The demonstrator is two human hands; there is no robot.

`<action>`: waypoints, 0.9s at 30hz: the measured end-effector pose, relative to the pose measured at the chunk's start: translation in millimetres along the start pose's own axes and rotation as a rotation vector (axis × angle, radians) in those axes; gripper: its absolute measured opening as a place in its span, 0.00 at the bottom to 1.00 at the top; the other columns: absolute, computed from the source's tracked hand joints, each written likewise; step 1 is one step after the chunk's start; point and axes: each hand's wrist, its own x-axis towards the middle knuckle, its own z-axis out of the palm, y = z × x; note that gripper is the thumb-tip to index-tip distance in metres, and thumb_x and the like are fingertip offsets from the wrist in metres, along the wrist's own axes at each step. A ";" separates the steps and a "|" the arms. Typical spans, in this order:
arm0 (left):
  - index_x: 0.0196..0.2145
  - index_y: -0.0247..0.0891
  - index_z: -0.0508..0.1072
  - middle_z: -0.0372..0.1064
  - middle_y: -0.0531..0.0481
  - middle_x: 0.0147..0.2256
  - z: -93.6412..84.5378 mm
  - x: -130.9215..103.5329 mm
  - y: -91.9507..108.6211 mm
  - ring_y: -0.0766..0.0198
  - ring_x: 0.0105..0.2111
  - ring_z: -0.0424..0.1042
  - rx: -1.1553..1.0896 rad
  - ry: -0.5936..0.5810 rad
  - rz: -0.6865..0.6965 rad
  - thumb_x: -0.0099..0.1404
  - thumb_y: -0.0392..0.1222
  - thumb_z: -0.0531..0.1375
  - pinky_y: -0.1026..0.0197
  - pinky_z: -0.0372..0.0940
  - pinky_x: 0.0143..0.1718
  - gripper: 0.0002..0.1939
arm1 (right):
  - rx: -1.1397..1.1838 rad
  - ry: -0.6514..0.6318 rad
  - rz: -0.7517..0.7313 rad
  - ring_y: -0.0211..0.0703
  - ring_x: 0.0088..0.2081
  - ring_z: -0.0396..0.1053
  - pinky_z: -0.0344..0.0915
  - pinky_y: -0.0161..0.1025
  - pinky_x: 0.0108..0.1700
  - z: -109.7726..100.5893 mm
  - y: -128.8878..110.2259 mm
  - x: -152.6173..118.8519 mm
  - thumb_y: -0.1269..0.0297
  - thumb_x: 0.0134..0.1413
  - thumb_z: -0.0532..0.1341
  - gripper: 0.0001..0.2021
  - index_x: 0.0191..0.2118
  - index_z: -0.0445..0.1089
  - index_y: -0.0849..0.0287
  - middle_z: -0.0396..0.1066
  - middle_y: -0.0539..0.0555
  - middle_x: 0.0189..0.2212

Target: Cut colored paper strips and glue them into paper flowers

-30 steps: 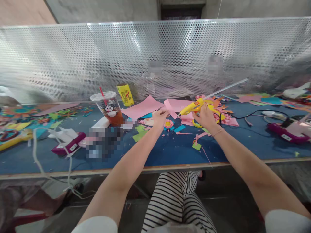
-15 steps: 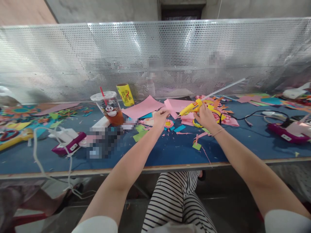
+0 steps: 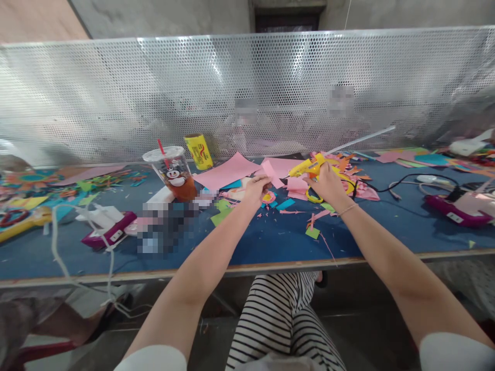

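Observation:
Between the fingertips of my left hand (image 3: pixel 258 189) is a narrow pink paper strip (image 3: pixel 272 173), raised over the table. My right hand (image 3: pixel 326 183) is wrapped round a yellow glue gun (image 3: pixel 307 166), its nozzle pointing left and close to the strip. A long clear glue stick (image 3: pixel 361 139) sticks out of the gun's back. Below the gun lie yellow-handled scissors (image 3: pixel 313 197). Under my left hand a small pink and yellow paper piece (image 3: pixel 268 197) shows in part.
A drink cup (image 3: pixel 178 175) with a red straw and a yellow can (image 3: pixel 199 152) stand at the left. Pink sheets (image 3: pixel 226 171) and green scraps (image 3: pixel 312 233) lie about. Purple power strips (image 3: pixel 110 230) with cables sit on both sides. A perforated metal panel (image 3: pixel 154 93) closes off the back.
The glue gun has shifted slightly right and up, its nozzle drawing back a little along the pink strip. My left hand stays nearly in place, still pinching the strip.

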 end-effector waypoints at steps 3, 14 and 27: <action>0.23 0.33 0.70 0.65 0.53 0.18 1.2 -2.4 0.2 0.71 0.18 0.65 -0.014 -0.027 -0.025 0.40 0.35 0.67 0.69 0.55 0.18 0.10 | -0.035 -0.101 0.071 0.61 0.47 0.64 0.63 0.49 0.42 -2.0 1.0 -0.3 0.49 0.49 0.58 0.31 0.50 0.55 0.71 0.63 0.71 0.45; 0.22 0.32 0.70 0.65 0.53 0.17 7.3 -8.8 2.3 0.73 0.18 0.64 -0.051 -0.115 -0.057 0.42 0.34 0.67 0.69 0.58 0.20 0.09 | 0.009 -0.141 -0.080 0.59 0.51 0.57 0.55 0.53 0.51 3.9 -9.8 -9.0 0.52 0.51 0.58 0.25 0.50 0.62 0.64 0.62 0.65 0.46; 0.23 0.33 0.70 0.67 0.53 0.20 17.7 -22.4 0.7 0.70 0.21 0.68 0.003 -0.241 -0.038 0.38 0.35 0.69 0.65 0.63 0.26 0.13 | 0.790 -0.090 -0.134 0.43 0.38 0.62 0.62 0.42 0.41 4.3 -52.5 -10.8 0.55 0.49 0.60 0.10 0.28 0.68 0.57 0.64 0.54 0.34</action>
